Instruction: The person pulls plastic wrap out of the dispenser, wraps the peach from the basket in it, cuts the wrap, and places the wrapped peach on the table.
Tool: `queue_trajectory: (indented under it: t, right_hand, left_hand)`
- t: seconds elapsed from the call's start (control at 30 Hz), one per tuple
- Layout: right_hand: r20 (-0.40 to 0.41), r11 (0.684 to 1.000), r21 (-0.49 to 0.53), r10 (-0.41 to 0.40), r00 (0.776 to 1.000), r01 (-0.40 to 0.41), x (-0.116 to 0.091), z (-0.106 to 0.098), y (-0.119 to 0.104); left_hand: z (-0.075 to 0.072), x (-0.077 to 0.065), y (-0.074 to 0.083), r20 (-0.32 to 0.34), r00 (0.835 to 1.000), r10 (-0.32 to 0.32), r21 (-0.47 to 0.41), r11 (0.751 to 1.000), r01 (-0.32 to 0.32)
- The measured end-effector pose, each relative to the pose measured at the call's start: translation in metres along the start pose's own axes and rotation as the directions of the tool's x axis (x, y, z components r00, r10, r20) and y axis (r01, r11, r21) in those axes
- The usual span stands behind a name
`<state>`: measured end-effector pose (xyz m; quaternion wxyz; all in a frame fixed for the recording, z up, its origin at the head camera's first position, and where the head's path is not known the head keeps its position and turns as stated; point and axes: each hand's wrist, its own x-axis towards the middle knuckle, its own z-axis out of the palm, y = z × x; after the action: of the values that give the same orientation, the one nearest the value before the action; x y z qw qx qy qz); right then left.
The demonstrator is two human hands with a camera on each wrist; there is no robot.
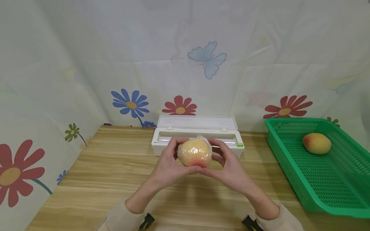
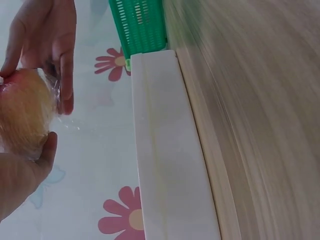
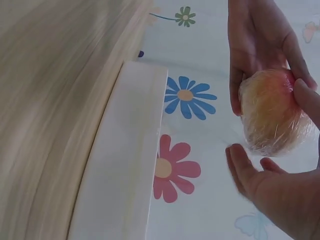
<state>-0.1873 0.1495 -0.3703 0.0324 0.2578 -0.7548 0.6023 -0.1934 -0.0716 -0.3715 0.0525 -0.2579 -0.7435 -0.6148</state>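
A yellow mango [image 1: 196, 151] with a red blush, wrapped in clear, crinkled plastic film, is held up above the table between both hands. My left hand [image 1: 167, 163] grips its left side, fingers curled behind and thumb along the bottom. From the other side my right hand [image 1: 228, 165] holds it, the thumb pressing its red end and the bent fingers around the right side. Loose film sticks out near the right fingers in the left wrist view. Just behind the hands stands a white cling film dispenser [image 1: 198, 133], its lid [image 1: 196, 122] raised and a roll inside.
A green plastic basket [image 1: 284, 166] stands at the right with another mango [image 1: 317, 143] in it, without visible film. The wooden table [image 1: 115, 160] ends at a floral curtain [image 1: 150, 64] behind and to the left. A green slider [image 1: 240, 144] sits at the dispenser's right end.
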Motion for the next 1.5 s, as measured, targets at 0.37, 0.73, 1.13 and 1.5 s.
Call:
queue_trajectory:
  t: [0.37, 0.73, 1.13, 1.5]
  right_hand:
    - [0.081, 0.989, 0.143, 0.021, 0.997, -0.032, 0.001, -0.001, 0.0]
    - [0.186, 0.979, 0.196, 0.016, 0.982, -0.053, 0.003, -0.005, 0.006]
    - [0.215, 0.94, 0.239, 0.194, 0.957, -0.244, 0.002, -0.007, 0.01]
    - [0.173, 0.895, 0.313, 0.274, 0.946, -0.317, 0.003, 0.001, 0.005]
  left_hand:
    - [0.0, -0.001, 0.001, 0.015, 0.999, 0.048, 0.004, 0.999, -0.048]
    - [-0.004, 0.0, 0.004, 0.043, 0.998, 0.041, 0.088, 0.995, -0.045]
    - [-0.007, 0.0, 0.006, -0.03, 0.992, 0.122, 0.186, 0.976, -0.114]
    - [-0.006, -0.001, 0.011, 0.152, 0.916, 0.371, 0.484, 0.78, -0.397]
